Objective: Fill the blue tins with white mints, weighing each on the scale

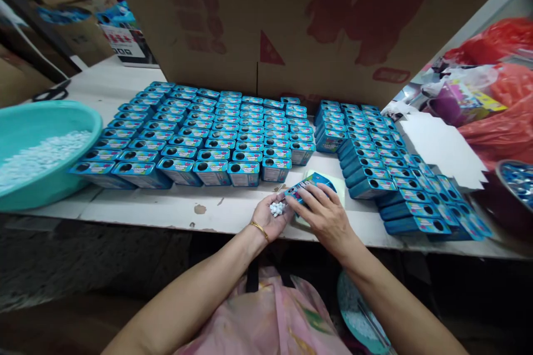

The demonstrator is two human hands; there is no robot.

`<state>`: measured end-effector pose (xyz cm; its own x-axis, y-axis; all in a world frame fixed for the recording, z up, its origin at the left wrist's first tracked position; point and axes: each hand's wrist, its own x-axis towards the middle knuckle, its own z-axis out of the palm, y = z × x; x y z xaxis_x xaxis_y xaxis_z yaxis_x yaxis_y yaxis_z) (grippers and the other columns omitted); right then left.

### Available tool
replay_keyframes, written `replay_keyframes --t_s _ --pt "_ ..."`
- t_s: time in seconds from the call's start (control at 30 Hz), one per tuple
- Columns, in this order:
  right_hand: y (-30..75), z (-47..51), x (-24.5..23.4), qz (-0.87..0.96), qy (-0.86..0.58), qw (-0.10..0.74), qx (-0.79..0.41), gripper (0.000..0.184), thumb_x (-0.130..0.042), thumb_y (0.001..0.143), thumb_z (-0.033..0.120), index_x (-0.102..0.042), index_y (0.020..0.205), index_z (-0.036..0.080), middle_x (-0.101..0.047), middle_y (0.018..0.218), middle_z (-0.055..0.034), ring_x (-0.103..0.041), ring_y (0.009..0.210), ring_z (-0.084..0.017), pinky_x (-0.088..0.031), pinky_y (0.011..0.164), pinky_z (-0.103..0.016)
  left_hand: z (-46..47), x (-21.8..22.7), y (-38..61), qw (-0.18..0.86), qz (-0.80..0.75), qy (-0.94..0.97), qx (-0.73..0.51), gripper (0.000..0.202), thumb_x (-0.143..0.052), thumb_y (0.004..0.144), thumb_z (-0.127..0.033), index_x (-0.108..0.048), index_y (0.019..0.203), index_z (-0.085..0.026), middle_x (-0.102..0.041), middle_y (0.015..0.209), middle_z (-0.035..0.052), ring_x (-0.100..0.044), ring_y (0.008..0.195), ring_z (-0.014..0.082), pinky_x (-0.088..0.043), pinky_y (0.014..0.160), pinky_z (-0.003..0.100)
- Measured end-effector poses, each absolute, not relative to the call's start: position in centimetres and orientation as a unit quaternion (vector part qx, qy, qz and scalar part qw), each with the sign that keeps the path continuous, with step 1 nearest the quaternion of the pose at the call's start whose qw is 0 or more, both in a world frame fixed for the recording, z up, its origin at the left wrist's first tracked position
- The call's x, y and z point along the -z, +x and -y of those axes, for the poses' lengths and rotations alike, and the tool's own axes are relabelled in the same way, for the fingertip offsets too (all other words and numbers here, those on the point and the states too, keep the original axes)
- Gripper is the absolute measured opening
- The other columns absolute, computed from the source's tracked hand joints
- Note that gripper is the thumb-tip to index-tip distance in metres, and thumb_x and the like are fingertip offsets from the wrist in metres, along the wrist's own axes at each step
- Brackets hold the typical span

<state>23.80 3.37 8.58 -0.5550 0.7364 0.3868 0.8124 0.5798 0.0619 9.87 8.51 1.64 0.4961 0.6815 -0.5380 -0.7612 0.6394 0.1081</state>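
While a smooth plastic basin (77,171) occupies the left edge of the table (227,209), the left hand (266,223) cups loose, rounded pellets (277,209) at the front edge, likely apt to roll; beside them, a glossy blue box (310,179), probably light, stiff, slippery and best gripped along its sides, is held from above by the right hand (327,212).
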Motion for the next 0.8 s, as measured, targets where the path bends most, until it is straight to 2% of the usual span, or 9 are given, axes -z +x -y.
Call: replay_keyframes --t_s 0.13,0.23,0.37,0.53,0.67,0.8 --pt "24.2 -3.5 -8.0 0.864 -0.464 0.170 0.095 0.041 -0.044 0.083 0.016 -0.040 0.123 0.029 -0.051 0.115 -0.0033 -0.038 0.112 -0.022 -0.025 0.097 -0.043 -8.6 -1.6 10.1 0.864 -0.278 -0.066 -0.415 0.010 -0.048 0.073 -0.011 -0.056 0.078 -0.008 -0.062 0.071 0.0081 -0.060 0.067 0.0140 -0.049 0.064 0.025" --pt "25.0 -3.9 -7.4 0.827 -0.518 0.211 0.050 0.041 -0.042 0.082 0.013 -0.043 0.121 0.026 -0.052 0.113 -0.0045 -0.041 0.108 -0.022 -0.029 0.095 -0.042 -8.6 -1.8 10.2 0.862 -0.276 -0.056 -0.420 0.014 -0.048 0.073 -0.011 -0.056 0.083 -0.007 -0.063 0.079 0.0096 -0.060 0.075 0.0160 -0.049 0.071 0.029" --pt "27.1 -4.2 -6.5 0.758 -0.564 0.328 -0.022 0.043 -0.044 0.076 0.010 -0.046 0.117 0.025 -0.052 0.109 -0.0049 -0.045 0.104 -0.021 -0.035 0.090 -0.041 -8.8 -2.1 10.1 0.858 -0.290 -0.052 -0.420 0.016 -0.047 0.073 -0.011 -0.057 0.084 -0.005 -0.063 0.080 0.0116 -0.060 0.081 0.0180 -0.049 0.077 0.031" --pt "29.8 -4.8 -5.0 0.618 -0.591 0.492 -0.163 0.037 -0.051 0.074 0.018 -0.046 0.110 0.021 -0.053 0.104 -0.0061 -0.051 0.094 -0.021 -0.041 0.083 -0.039 -8.8 -2.2 9.7 0.868 -0.306 -0.043 -0.390 0.018 -0.049 0.073 -0.011 -0.057 0.087 -0.005 -0.062 0.091 0.0157 -0.057 0.094 0.0230 -0.049 0.077 0.033" --pt "31.0 -5.4 -3.1 0.523 -0.582 0.568 -0.257 0.036 -0.054 0.071 0.022 -0.045 0.106 0.020 -0.055 0.096 -0.0044 -0.054 0.087 -0.018 -0.045 0.078 -0.035 -8.2 -2.6 9.5 0.863 -0.332 -0.025 -0.381 0.020 -0.050 0.073 -0.011 -0.057 0.091 -0.005 -0.062 0.094 0.0157 -0.056 0.096 0.0226 -0.049 0.078 0.032" --pt "31.6 -5.4 -2.2 0.471 -0.565 0.608 -0.299 0.041 -0.060 0.068 0.023 -0.045 0.106 0.020 -0.054 0.098 -0.0046 -0.054 0.089 -0.018 -0.044 0.081 -0.036 -7.5 -2.8 9.0 0.863 -0.340 -0.019 -0.373 0.023 -0.050 0.073 -0.010 -0.057 0.094 -0.005 -0.061 0.098 0.0167 -0.055 0.098 0.0235 -0.049 0.080 0.033"
